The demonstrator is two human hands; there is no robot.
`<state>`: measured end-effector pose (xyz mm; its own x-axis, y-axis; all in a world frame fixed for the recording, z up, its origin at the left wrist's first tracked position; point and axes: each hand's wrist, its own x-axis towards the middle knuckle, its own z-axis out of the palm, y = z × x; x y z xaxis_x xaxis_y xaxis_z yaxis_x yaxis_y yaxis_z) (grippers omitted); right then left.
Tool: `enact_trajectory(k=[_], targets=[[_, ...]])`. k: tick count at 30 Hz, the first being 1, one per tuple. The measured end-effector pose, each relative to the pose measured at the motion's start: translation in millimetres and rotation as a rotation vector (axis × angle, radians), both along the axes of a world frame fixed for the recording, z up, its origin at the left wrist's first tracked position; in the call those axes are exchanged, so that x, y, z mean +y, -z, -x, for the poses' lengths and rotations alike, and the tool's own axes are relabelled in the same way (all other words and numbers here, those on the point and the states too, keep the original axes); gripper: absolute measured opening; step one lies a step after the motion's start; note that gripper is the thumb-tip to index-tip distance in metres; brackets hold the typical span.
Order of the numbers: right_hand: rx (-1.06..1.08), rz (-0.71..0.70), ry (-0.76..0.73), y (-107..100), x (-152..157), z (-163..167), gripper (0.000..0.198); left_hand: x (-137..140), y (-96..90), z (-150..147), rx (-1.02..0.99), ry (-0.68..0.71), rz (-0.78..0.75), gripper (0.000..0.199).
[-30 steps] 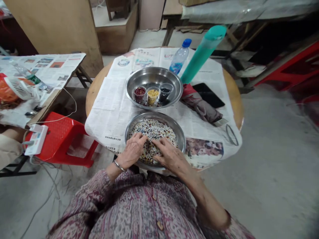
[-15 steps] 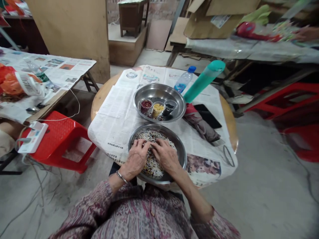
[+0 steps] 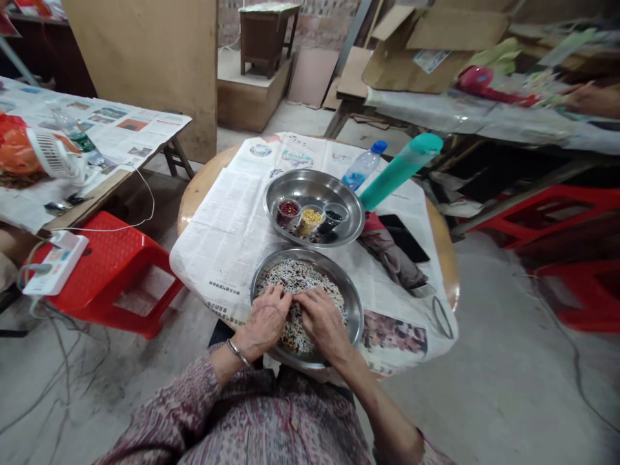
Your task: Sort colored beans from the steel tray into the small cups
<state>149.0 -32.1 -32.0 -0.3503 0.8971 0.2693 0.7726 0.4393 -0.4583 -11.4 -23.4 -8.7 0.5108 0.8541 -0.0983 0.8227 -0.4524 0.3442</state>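
Observation:
Just in front of me stands a steel bowl (image 3: pixel 357 326) holding a mix of small white grains (image 3: pixel 295 271) with black, reddish and yellow ones among them. My left hand (image 3: pixel 267 318), a metal bangle at its wrist, rests over the left side of the mix with its fingers curled and close together. Over the middle, my right hand (image 3: pixel 325 321) is bent the same way, its fingertips near those of the left. What the fingertips pinch is hidden. A second steel bowl (image 3: pixel 314 181) behind holds clear cups of red grains (image 3: pixel 289 208), yellow grains (image 3: pixel 310 217) and black grains (image 3: pixel 335 216).
Newspaper (image 3: pixel 213 226) covers the round table (image 3: pixel 190 206). Beyond the bowls are a water bottle (image 3: pixel 364 165), a green roll (image 3: pixel 402 169), a folded umbrella (image 3: pixel 394 255) and a dark flat object (image 3: pixel 404 237). A red stool (image 3: pixel 104 265) with a power strip (image 3: pixel 57 263) stands left.
My fingers have drawn in closer together, and more of the mix shows beyond them. The view has shifted slightly; bowls and cups keep their places on the table.

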Motion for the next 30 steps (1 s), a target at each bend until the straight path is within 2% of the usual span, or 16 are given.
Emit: enact_trajectory(k=[6,10,15,17,20,24,30], targets=[[0.180,-0.017,0.105,-18.9,20.7,-7.5,0.020,-0.8,1.4,-1.0,0.009,-0.014,-0.027,0.023],[0.254,-0.105,0.240,-42.0,58.1,-16.6,0.019,0.0,6.4,-2.2,0.029,-0.023,-0.029,0.023],[0.085,-0.176,0.409,-61.2,130.8,-28.1,0.023,0.3,12.0,-1.3,0.012,-0.016,-0.030,0.021],[-0.030,-0.171,0.447,-60.1,156.8,-31.5,0.021,0.3,11.9,-1.2,0.012,-0.021,-0.029,0.022],[-0.159,-0.200,0.422,-52.6,186.0,-35.3,0.020,0.6,10.8,-1.9,0.021,-0.026,-0.028,0.020],[-0.257,-0.200,0.353,-45.8,207.0,-36.0,0.017,1.0,10.6,-2.5,0.012,-0.015,-0.018,0.017],[-0.465,0.027,0.357,-55.5,208.2,-27.7,0.025,-0.8,7.9,-1.7,0.006,-0.016,0.002,0.016]])
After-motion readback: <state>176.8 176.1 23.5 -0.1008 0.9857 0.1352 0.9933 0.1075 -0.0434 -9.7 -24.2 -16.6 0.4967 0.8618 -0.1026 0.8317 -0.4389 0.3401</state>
